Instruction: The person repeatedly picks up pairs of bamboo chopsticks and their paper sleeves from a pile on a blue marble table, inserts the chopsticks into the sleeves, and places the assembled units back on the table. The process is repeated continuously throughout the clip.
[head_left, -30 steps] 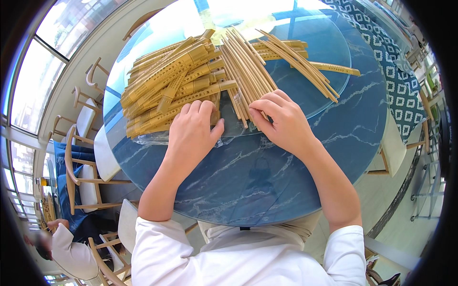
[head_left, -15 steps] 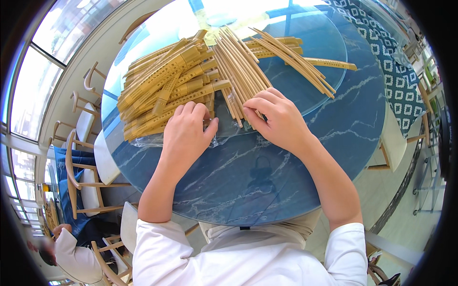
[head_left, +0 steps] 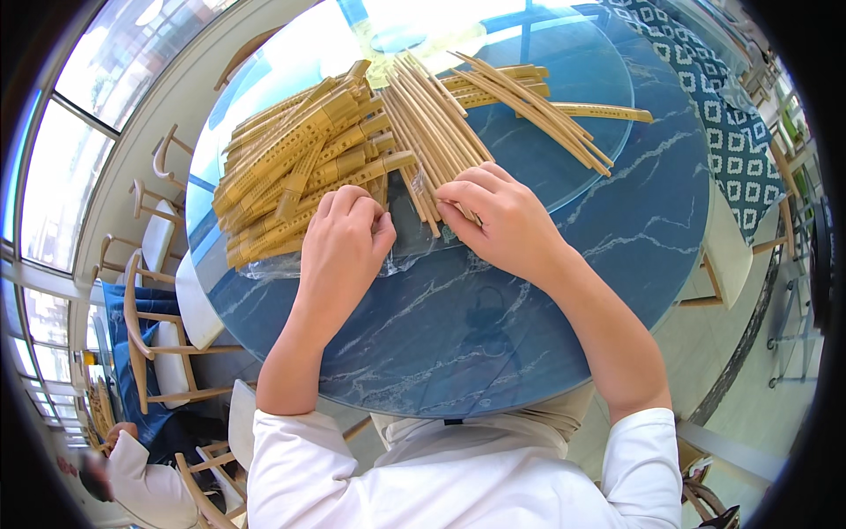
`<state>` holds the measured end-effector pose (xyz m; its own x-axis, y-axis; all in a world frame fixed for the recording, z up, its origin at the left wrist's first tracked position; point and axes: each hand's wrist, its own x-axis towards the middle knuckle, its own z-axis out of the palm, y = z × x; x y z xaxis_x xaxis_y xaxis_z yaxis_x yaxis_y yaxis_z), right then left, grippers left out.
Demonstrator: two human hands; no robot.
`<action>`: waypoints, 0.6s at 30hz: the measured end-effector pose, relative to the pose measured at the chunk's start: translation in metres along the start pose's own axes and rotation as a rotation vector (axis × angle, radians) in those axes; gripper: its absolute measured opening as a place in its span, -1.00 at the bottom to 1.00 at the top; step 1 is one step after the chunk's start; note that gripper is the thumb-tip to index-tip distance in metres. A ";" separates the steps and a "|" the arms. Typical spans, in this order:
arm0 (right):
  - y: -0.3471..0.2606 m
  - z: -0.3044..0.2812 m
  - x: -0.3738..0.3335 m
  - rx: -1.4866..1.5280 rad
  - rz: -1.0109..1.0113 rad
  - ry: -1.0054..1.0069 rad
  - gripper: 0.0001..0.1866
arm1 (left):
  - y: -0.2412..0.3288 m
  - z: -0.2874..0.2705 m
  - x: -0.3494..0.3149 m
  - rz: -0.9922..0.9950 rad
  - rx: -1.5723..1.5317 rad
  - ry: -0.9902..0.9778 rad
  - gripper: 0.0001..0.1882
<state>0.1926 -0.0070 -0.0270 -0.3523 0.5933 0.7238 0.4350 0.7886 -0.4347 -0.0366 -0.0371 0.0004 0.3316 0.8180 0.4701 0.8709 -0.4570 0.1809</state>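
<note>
A pile of yellow printed paper chopstick sleeves (head_left: 304, 145) lies at the left of the round table, on clear plastic wrap (head_left: 291, 263). Beside it to the right, a bundle of bare wooden chopsticks (head_left: 434, 115) points away from me. At the near edge of the sleeves is my left hand (head_left: 345, 231), its fingers curled and the thumb drawn up to the index finger; whatever they hold is hidden. My right hand (head_left: 495, 216) pinches with thumb and forefinger at the chopsticks' near ends, and its fingertips hide what is between them.
Farther right, loose chopsticks (head_left: 551, 119) lie across more yellow sleeves (head_left: 515, 84) on a glass turntable (head_left: 608, 88). The table (head_left: 423, 353) is dark blue with white veins. Chairs (head_left: 163, 344) stand at the left, where another person (head_left: 145, 476) sits. A patterned cloth (head_left: 736, 132) hangs at the right.
My left thumb has closed in toward the index finger. My right hand has moved slightly left along the chopsticks' near ends. The view has shifted a little; the piles look the same.
</note>
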 end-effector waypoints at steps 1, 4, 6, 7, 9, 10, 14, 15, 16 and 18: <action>-0.003 0.001 0.001 0.008 -0.001 0.022 -0.80 | 0.006 -0.003 0.003 0.048 -0.047 0.021 -0.88; -0.012 0.004 0.003 0.039 -0.106 0.033 -0.79 | 0.017 0.000 0.001 0.124 -0.246 0.031 -0.83; -0.006 -0.004 0.002 0.057 -0.102 -0.044 -0.79 | 0.018 0.003 -0.002 0.052 -0.391 -0.052 -0.74; -0.001 -0.007 0.002 0.065 -0.098 -0.083 -0.79 | 0.019 0.004 -0.001 0.022 -0.433 -0.011 -0.74; 0.004 -0.013 0.002 0.146 0.055 0.011 -0.85 | 0.019 0.005 0.003 -0.012 -0.467 0.011 -0.74; 0.002 -0.020 0.005 0.224 0.192 0.048 -0.86 | 0.016 0.007 0.003 -0.017 -0.459 -0.008 -0.73; 0.022 -0.044 0.017 0.532 0.459 0.467 -0.81 | -0.001 0.008 0.006 -0.076 -0.494 -0.182 -0.81; 0.031 -0.054 0.018 0.553 0.487 0.551 -0.81 | 0.001 0.007 0.007 -0.089 -0.508 -0.155 -0.83; 0.041 -0.063 0.019 0.576 0.515 0.637 -0.80 | 0.001 0.005 0.006 -0.101 -0.521 -0.128 -0.84; 0.052 -0.071 0.021 0.598 0.554 0.753 -0.79 | 0.005 -0.003 0.008 -0.158 -0.545 -0.075 -0.85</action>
<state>0.2665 0.0354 0.0034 0.4488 0.7982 0.4019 -0.1654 0.5161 -0.8404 -0.0310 -0.0336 0.0079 0.2550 0.9043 0.3424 0.6056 -0.4255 0.6725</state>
